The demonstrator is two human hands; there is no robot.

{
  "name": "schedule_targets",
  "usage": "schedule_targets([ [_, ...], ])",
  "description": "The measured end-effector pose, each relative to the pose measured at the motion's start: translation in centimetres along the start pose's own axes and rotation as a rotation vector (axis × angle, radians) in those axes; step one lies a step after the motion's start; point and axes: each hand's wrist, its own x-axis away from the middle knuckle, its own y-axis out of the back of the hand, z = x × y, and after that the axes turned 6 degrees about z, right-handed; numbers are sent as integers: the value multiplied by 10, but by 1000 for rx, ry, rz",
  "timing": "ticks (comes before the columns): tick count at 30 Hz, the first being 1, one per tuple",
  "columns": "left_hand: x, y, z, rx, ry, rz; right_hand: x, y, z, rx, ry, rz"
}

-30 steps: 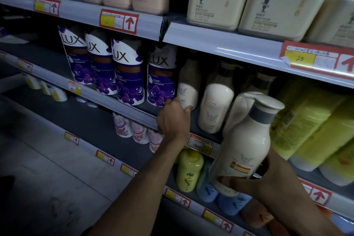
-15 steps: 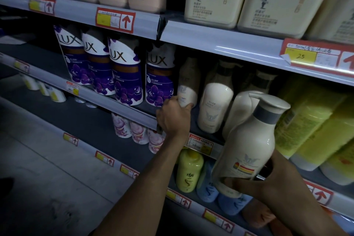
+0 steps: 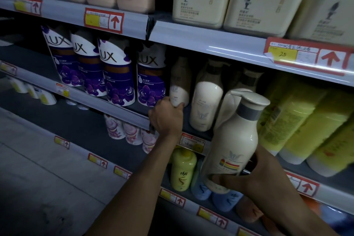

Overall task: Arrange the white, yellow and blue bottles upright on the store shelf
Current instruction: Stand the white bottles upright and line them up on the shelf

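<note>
Right grip (image 3: 257, 177) seemingly around bottle (image 3: 236, 136) base

Dim, shelf recesses shadowed, glare on top wrap, edges blurred

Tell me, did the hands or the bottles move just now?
Nothing really moved. The left hand still grips the base of the small white bottle with a brown top on the middle shelf. The right hand still holds the tall cream pump bottle with a grey collar, tilted, in front of the shelf. Only the camera view shifted a little.
</note>
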Motion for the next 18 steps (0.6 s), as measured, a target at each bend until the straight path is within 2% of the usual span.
schedule_targets([
  [10,2,3,-4,-1,4,17,-3,3,0,10,20,-19],
  [18,6,28,-4,14,-16,180,-7,-4,1,41,50,-13],
])
